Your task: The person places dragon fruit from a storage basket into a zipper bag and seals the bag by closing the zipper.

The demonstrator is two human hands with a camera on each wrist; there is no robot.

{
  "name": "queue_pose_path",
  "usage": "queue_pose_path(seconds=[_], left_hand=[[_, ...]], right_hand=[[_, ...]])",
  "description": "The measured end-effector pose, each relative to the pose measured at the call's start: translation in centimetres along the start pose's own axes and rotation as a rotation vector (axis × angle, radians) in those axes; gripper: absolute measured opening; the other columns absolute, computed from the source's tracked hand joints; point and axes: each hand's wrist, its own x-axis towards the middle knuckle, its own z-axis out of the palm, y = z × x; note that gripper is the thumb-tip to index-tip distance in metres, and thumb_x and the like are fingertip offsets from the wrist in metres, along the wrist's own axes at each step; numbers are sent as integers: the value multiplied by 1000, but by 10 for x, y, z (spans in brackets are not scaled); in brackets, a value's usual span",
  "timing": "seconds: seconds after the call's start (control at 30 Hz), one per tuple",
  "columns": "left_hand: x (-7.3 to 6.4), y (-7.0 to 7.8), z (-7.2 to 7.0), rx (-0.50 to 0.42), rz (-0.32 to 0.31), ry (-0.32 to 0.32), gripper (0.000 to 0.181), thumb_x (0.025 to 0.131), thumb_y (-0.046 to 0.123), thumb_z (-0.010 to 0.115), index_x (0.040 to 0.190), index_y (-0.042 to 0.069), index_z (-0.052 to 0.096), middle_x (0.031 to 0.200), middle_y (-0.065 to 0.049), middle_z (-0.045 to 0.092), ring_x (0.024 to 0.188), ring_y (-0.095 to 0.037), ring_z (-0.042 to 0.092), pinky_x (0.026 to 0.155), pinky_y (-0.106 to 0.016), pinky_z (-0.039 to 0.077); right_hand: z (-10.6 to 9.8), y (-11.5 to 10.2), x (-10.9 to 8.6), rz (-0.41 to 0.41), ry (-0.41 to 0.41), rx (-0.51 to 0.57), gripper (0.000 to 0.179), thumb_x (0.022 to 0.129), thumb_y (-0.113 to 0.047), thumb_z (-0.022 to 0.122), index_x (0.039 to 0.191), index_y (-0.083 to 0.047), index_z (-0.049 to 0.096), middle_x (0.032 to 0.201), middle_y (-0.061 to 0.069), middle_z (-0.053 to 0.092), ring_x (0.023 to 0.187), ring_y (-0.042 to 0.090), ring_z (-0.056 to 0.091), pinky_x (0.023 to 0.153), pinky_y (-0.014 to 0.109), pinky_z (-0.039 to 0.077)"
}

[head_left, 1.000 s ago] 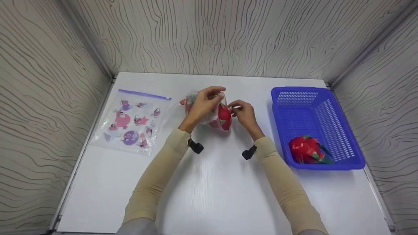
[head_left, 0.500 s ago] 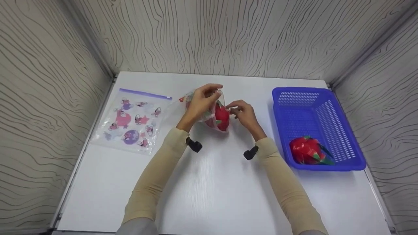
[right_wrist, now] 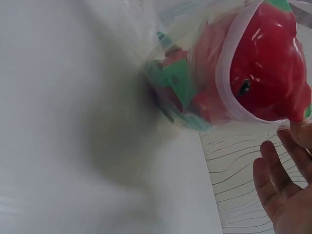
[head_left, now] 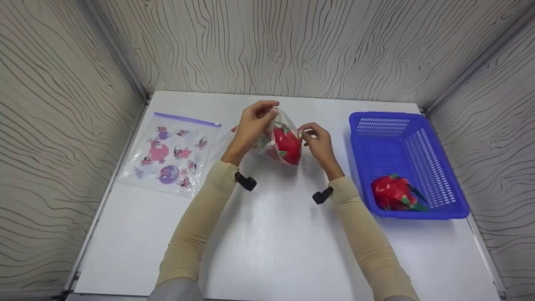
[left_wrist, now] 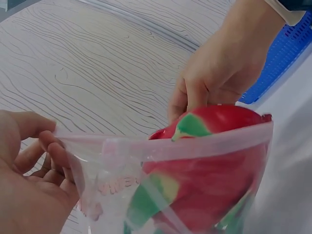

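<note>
A clear zip bag (left_wrist: 119,161) with a pink mouth band surrounds a glossy red dragon fruit (head_left: 287,144) with green scales. The top of the fruit bulges out of the bag's mouth in the left wrist view. My left hand (head_left: 254,123) pinches the bag's rim between thumb and fingers, at its left corner. Across the mouth, my right hand (head_left: 317,140) has thumb and forefinger together at the opposite edge, pinching the rim close beside the fruit. In the right wrist view, more red and green (right_wrist: 178,80) shows through the bag lower down.
On the white table (head_left: 259,234), a flat printed zip bag (head_left: 167,154) with a purple slider lies at the left. To the right stands a blue plastic basket (head_left: 355,167) holding another dragon fruit (head_left: 393,192). Wood-patterned panels (head_left: 267,50) border the back and both sides.
Both hands have risen slightly toward the back, the left one also shifting left. The bag's mouth has spread wider, with more of the red fruit showing in it.
</note>
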Motion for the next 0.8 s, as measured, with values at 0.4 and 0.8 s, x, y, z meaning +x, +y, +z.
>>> queue_pose_path(seconds=[0.4,0.8], left_hand=[[5,4,-9,30,68,39,29,106,17,67,132,7,70,111,-5,65,95,-13,57,77,-20,55],[4,-2,-18,102,127,50,27,105,16,68,130,7,71,113,-6,67,104,-14,59,90,-23,51]], right_hand=[[-12,-29,-6,-28,118,199,9,106,-1,59,109,2,67,94,2,68,84,14,69,72,24,63],[-13,-53,-9,-84,216,432,11,102,8,56,101,4,66,85,3,67,72,13,69,63,29,65]])
